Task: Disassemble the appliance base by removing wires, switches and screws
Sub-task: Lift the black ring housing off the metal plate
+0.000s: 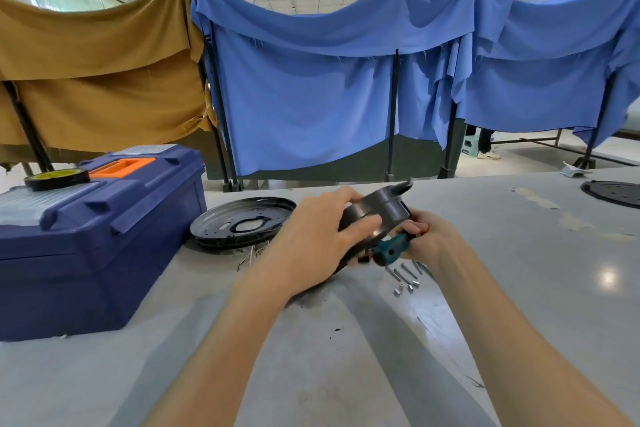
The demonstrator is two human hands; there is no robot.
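**Base in hand, driver going in from below**

Bench [346,357] carries everything. The toolbox [86,253] on your left has its lid shut, so I can't tell what's in it. A tape roll [57,178] sits on the lid.

The black plate [242,222] lies dished side up just right of the toolbox, with nothing in it that I can see. Thin wire scraps [252,253] lie at its near edge. Another disc [613,192] sits far right, well apart.

The base [377,210] is off the bench and tilted on edge between your hands. Your left hand [311,236] wraps it, thumb across the near face and fingers over the top. My read is that this braces it against turning force.

Your right hand [429,236] curls round the screwdriver [389,250] handle, just under the base. The tip is hidden behind the base, so I can't say which fastener it's on.

Screws [407,276] and small spacers lie loose in a cluster just below your right hand. They're close for dropping the next one but unboxed, so likely to roll. Consider using the plate as a tray.
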